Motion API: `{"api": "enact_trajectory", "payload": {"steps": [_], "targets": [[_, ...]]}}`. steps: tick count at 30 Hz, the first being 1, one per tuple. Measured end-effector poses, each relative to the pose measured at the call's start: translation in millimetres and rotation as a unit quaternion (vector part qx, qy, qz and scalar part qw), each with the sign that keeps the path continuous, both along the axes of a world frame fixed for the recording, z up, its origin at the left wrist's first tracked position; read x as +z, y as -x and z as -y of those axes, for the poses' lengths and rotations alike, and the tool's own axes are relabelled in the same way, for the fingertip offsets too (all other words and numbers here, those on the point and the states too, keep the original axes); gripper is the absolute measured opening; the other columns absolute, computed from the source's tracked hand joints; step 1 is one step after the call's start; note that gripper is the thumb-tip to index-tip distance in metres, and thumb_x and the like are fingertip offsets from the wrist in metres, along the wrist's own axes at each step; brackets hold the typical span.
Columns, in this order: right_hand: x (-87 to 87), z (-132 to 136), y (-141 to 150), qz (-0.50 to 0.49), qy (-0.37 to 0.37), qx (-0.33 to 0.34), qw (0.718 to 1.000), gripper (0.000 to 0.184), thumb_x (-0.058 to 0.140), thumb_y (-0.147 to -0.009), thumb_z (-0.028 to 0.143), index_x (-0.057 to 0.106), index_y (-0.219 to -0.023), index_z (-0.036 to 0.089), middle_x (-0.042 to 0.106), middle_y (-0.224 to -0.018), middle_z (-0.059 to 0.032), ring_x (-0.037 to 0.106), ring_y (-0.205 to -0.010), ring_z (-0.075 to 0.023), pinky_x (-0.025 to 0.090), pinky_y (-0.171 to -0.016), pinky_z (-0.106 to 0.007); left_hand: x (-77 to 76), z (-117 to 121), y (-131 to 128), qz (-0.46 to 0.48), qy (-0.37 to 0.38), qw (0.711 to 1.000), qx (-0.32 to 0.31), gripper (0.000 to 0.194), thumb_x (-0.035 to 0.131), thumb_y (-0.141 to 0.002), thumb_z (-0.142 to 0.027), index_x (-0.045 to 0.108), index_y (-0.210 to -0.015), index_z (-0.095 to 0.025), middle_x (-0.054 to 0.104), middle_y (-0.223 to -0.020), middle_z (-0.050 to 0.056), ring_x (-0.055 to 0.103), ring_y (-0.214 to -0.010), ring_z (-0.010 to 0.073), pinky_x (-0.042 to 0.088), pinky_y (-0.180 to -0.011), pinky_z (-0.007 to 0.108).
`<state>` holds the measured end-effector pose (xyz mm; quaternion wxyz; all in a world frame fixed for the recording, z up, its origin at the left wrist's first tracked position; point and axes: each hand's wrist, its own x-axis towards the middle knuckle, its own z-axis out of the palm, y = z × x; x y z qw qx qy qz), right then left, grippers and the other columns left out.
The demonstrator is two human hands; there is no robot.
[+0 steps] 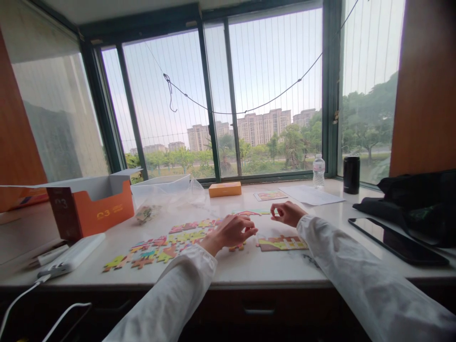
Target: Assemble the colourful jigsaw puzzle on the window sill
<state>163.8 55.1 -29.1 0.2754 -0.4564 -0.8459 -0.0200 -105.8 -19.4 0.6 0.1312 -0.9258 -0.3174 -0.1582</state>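
1. The left hand (230, 231) is hovering half closed above the loose jigsaw pieces (153, 250), its fingers curling downward; I cannot tell whether it is pinching a piece.
2. The right hand (288, 213) is hanging just beyond the left, its fingers curled and its thumb and forefinger drawn together; I cannot tell whether they are gripping anything.
3. The colourful pieces are lying flat and scattered across the marble countertop (213, 271), while an assembled puzzle section (282, 244) is sitting below the right hand.
4. The pieces are looking light, thin and stiff, so a fingertip pinch on their edges seems best. Their tabs may bend, and the assembled section seems likelier to stay together if slid flat.
5. An open orange cardboard box (90, 209) and a white power bank (71, 254) are sitting to the left.
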Motion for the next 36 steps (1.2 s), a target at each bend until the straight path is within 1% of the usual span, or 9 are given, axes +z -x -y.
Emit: {"api": "enact_trajectory", "payload": {"steps": [6,10,18,23,26,29,32,34,36], "targets": [[1.6,2.4,-0.8,-0.003,-0.006,0.006,1.000,0.017,0.068,-0.079,0.039,0.069,-0.083,0.023,0.058,-0.059,0.0038,0.049,-0.054,-0.0102,0.029,-0.056,-0.023,-0.2,-2.7,1.2,-0.001,0.016,1.000,0.014,0.038,0.041,-0.099,-0.045,0.070,-0.088,-0.023,0.073,-0.090,0.001,0.065,-0.080,0.0149,0.038,-0.063,0.023],[2.8,3.0,-0.6,-0.005,-0.004,0.004,1.000,0.016,0.068,-0.079,0.038,0.069,-0.084,0.023,0.058,-0.060,0.0040,0.049,-0.054,-0.0100,0.029,-0.057,-0.023,4.1,-2.9,5.5,0.000,0.016,1.000,0.008,0.041,0.039,-0.100,-0.047,0.070,-0.088,-0.022,0.073,-0.090,0.002,0.065,-0.080,0.0149,0.037,-0.063,0.024],[-1.2,0.3,-0.9,-0.004,0.006,0.012,1.000,0.016,0.068,-0.078,0.037,0.068,-0.082,0.022,0.055,-0.057,0.0050,0.046,-0.052,-0.0094,0.028,-0.056,-0.022,22.9,2.7,10.6,0.021,-0.016,0.999,0.026,0.048,0.033,-0.101,-0.050,0.070,-0.092,-0.021,0.070,-0.086,0.003,0.063,-0.071,0.0138,0.034,-0.060,0.024],[-4.0,-3.3,-1.1,0.002,0.009,0.013,1.000,0.014,0.068,-0.077,0.037,0.067,-0.081,0.023,0.055,-0.057,0.0054,0.046,-0.053,-0.0096,0.028,-0.056,-0.022,42.0,6.4,20.4,0.036,-0.018,0.998,0.039,0.049,0.033,-0.100,-0.053,0.071,-0.095,-0.022,0.070,-0.085,0.002,0.062,-0.073,0.0139,0.037,-0.063,0.023],[-4.8,-4.3,-0.9,0.005,0.011,0.008,1.000,0.014,0.068,-0.077,0.038,0.067,-0.081,0.024,0.054,-0.056,0.0055,0.046,-0.052,-0.0097,0.028,-0.055,-0.022,55.2,4.1,50.8,0.069,-0.020,0.995,0.075,0.050,0.035,-0.098,-0.056,0.072,-0.095,-0.022,0.071,-0.087,0.002,0.064,-0.079,0.0157,0.041,-0.070,0.024],[-5.4,-4.1,-0.7,0.007,0.010,0.006,1.000,0.015,0.068,-0.078,0.039,0.067,-0.081,0.024,0.054,-0.056,0.0054,0.045,-0.052,-0.0097,0.027,-0.054,-0.022,60.2,-2.1,103.6,0.115,-0.027,0.979,0.166,0.053,0.035,-0.095,-0.060,0.072,-0.094,-0.022,0.072,-0.090,0.003,0.062,-0.077,0.0168,0.043,-0.072,0.026],[-5.7,-3.3,-0.6,0.013,0.012,0.001,1.000,0.015,0.067,-0.078,0.039,0.067,-0.081,0.024,0.055,-0.057,0.0051,0.045,-0.052,-0.0099,0.028,-0.055,-0.023,51.8,-8.9,166.4,0.121,-0.012,0.963,0.239,0.049,0.040,-0.092,-0.061,0.072,-0.099,-0.024,0.073,-0.097,0.003,0.063,-0.082,0.0188,0.047,-0.080,0.029],[-6.2,-3.3,-1.0,0.017,0.014,-0.001,1.000,0.016,0.066,-0.078,0.040,0.067,-0.082,0.024,0.055,-0.057,0.0050,0.045,-0.052,-0.0101,0.028,-0.055,-0.023,40.8,-12.1,203.0,0.111,0.017,0.960,0.255,0.044,0.046,-0.090,-0.058,0.071,-0.104,-0.025,0.073,-0.105,0.003,0.063,-0.099,0.0221,0.046,-0.090,0.031],[-7.6,-4.1,-2.2,0.023,0.018,0.001,1.000,0.017,0.065,-0.078,0.040,0.067,-0.082,0.024,0.055,-0.057,0.0048,0.045,-0.052,-0.0103,0.029,-0.055,-0.023,29.1,-13.8,229.1,0.119,0.042,0.950,0.285,0.043,0.050,-0.089,-0.055,0.067,-0.115,-0.025,0.070,-0.117,0.004,0.060,-0.112,0.0240,0.044,-0.098,0.033]]}}
